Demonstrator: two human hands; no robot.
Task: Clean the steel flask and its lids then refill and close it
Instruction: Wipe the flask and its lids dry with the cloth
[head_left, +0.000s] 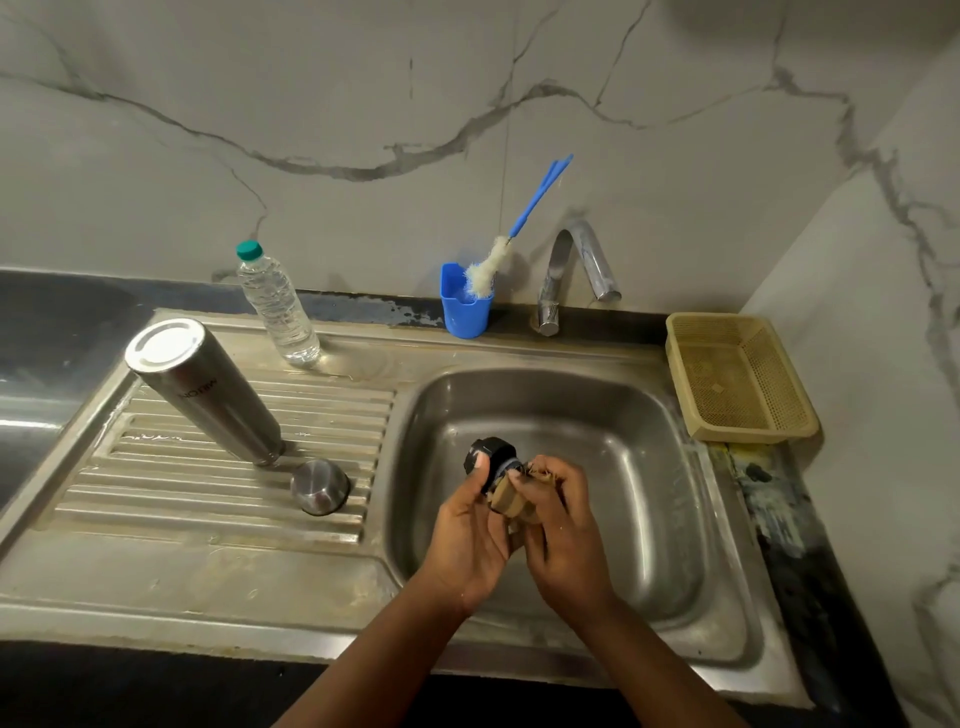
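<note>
1. Hands first: the left hand (467, 525) grasps the black inner lid (491, 457) over the sink basin (649, 467), thumb pressed on the lid's rim, while the right hand (563, 512) clutches a tan scrub pad (511, 501) against the lid's lower end.
2. Sink and drainboard (208, 519): the steel flask (202, 389) stands mouth-down on the ribbed drainboard, well to the left of both hands, its long axis upright though the wide lens makes it lean, base uppermost.
3. Tap (576, 265): fixed at the back edge of the basin, its spout ending beyond and to the right of the hands; no water is visibly running.
4. Water bottle (275, 306): upright behind the flask, capped, near the back of the drainboard; likely the refill supply.
5. Blue cup (464, 306) with bottle brush (493, 265): between bottle and tap, brush handle slanting up and right.
6. Steel cap (319, 486): dome-up on the drainboard, just beside the flask's mouth and nearer the left hand than the right.
7. Key relation: the lid's axis tilts up and left, away from the pad, so the scrubbing hand works from its threaded end; a rinse, by this reading, means carrying the lid back and right toward the spout.
</note>
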